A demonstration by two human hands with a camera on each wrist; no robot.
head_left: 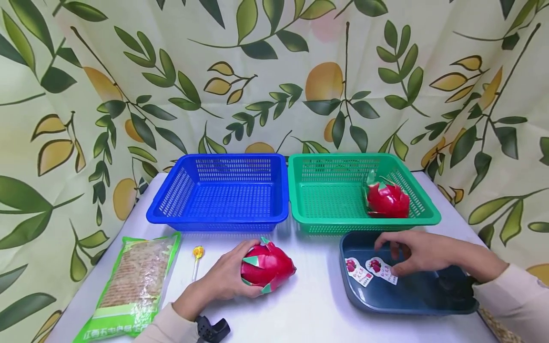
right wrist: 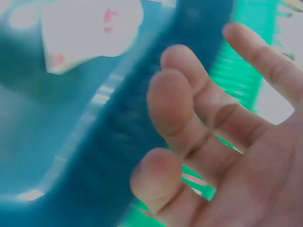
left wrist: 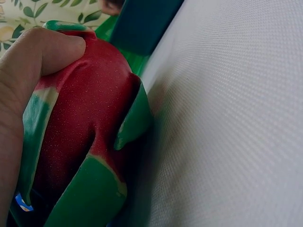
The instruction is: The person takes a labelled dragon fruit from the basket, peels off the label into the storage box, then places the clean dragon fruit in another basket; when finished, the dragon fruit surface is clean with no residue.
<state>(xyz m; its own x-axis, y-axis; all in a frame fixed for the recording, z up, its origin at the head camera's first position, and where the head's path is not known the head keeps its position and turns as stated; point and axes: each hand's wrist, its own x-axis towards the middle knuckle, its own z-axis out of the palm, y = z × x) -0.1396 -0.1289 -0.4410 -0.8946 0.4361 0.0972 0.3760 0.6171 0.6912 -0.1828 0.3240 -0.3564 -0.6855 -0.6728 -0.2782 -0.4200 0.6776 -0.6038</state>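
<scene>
My left hand (head_left: 226, 272) grips a red dragon fruit (head_left: 272, 267) with green scales, low over the white table in front of the baskets. Close up in the left wrist view, the thumb presses the side of the fruit (left wrist: 90, 104). My right hand (head_left: 422, 250) hangs over a dark blue tray (head_left: 411, 302), its fingers loosely bent and holding nothing. Two white stickers with dragon fruit prints lie in the tray, a left one (head_left: 357, 272) and a right one (head_left: 380, 269). The right thumb tip is close beside the right sticker.
Behind stand a blue basket (head_left: 218, 220) and a green basket (head_left: 364, 221), side by side. Another dragon fruit (head_left: 388, 200) lies in the green one. To the left are a green-edged food packet (head_left: 133, 274) and a yellow lollipop (head_left: 198, 252). A leaf-patterned curtain (head_left: 274, 114) hangs at the back.
</scene>
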